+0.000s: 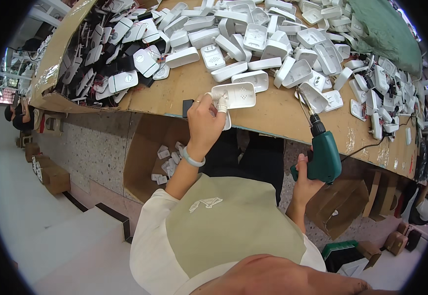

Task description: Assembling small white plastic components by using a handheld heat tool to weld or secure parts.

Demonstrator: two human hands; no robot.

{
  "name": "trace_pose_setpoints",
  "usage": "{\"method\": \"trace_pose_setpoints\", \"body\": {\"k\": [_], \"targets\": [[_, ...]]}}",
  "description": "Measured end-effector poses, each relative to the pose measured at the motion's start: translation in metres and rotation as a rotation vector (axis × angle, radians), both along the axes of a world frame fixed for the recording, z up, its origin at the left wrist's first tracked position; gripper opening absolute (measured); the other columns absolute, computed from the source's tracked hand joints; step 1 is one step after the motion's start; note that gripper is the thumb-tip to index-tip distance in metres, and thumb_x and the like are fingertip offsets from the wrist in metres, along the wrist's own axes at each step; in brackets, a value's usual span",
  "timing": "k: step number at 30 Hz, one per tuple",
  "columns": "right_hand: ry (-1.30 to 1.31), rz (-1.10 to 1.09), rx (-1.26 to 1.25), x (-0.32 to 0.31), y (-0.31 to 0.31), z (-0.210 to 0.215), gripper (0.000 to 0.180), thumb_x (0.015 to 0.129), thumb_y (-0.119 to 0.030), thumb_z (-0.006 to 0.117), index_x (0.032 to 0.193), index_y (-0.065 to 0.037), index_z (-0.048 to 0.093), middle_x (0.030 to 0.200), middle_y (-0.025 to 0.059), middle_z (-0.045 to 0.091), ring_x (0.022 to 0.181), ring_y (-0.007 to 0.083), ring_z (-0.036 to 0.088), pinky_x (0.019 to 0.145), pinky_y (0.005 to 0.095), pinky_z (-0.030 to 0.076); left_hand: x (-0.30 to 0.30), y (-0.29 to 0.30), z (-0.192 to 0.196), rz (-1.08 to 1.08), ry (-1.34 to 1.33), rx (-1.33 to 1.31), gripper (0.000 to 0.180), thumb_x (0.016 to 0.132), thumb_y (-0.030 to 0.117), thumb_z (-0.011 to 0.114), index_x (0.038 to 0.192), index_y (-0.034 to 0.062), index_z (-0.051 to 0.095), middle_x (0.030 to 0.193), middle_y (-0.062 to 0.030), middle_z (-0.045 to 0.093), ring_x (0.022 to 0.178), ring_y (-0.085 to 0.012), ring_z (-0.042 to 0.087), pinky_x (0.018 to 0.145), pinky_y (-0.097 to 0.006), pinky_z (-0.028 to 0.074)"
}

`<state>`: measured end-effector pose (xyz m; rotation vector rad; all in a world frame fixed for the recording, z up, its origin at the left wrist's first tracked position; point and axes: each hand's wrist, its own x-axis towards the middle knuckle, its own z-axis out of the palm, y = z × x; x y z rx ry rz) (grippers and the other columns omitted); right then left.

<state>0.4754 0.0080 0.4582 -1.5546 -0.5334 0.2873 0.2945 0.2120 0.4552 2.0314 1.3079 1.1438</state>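
Note:
My left hand point(205, 119) is closed at the near edge of the table, its wrapped fingertips on the left end of an open white plastic housing point(242, 95). Part of another white piece point(228, 121) shows just below those fingers. Beside the hand sits a small black block point(187, 106). My right hand point(304, 181) grips the handle of a green electric screwdriver point(325, 156). Its bit points up and away, ending close to another white housing point(314, 98) on the table; whether they touch I cannot tell.
White housings point(255, 37) are heaped across the far side of the cardboard-covered table point(167, 96). At left, a carton point(51, 73) holds white covers with wires and black parts. Assembled white units point(380, 78) lie at right. Below stands a box point(137, 147) with small white pieces. A cord point(364, 147) trails from the screwdriver.

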Motion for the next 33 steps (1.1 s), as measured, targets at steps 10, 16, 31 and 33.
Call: {"method": "trace_pose_setpoints", "body": {"k": [10, 16, 31, 33], "targets": [[-0.016, 0.022, 0.000, -0.011, 0.007, 0.013, 0.039, 0.090, 0.007, 0.070, 0.127, 0.002, 0.060, 0.093, 0.0063, 0.064, 0.068, 0.0074, 0.054, 0.060, 0.0216, 0.045, -0.058, -0.028, 0.013, 0.071, -0.233, -0.284, 0.021, 0.079, 0.007, 0.075, 0.099, 0.0011, 0.071, 0.066, -0.0073, 0.059, 0.059, -0.0130, 0.056, 0.056, -0.028, 0.044], [-0.037, 0.042, 0.011, -0.002, 0.005, 0.007, 0.038, 0.090, 0.003, 0.073, 0.125, 0.001, 0.061, 0.108, 0.0066, 0.067, 0.066, 0.0086, 0.055, 0.058, 0.0229, 0.046, -0.170, -0.052, 0.006, 0.041, -0.341, -0.540, 0.010, 0.094, 0.004, 0.068, 0.101, -0.0019, 0.071, 0.077, -0.0002, 0.069, 0.065, -0.0034, 0.061, 0.057, -0.022, 0.049], [-0.064, 0.117, 0.001, -0.019, 0.023, 0.019, 0.030, 0.088, 0.003, 0.075, 0.116, 0.001, 0.064, 0.083, 0.0024, 0.063, 0.064, 0.0072, 0.056, 0.055, 0.0212, 0.045, -0.272, -0.193, -0.424, 0.458, 0.732, -1.225, 0.045, 0.077, 0.021, 0.070, 0.115, -0.0031, 0.067, 0.122, -0.0283, 0.067, 0.117, -0.0447, 0.063, 0.100, -0.047, 0.051], [-0.093, 0.105, -0.011, -0.017, 0.019, 0.020, 0.029, 0.088, 0.003, 0.075, 0.115, 0.001, 0.064, 0.083, 0.0028, 0.063, 0.063, 0.0073, 0.056, 0.055, 0.0213, 0.045, -0.253, -0.171, -0.390, 0.588, 0.617, -1.185, 0.039, 0.079, 0.012, 0.068, 0.113, -0.0060, 0.063, 0.120, -0.0302, 0.065, 0.116, -0.0454, 0.062, 0.100, -0.048, 0.050]]}}
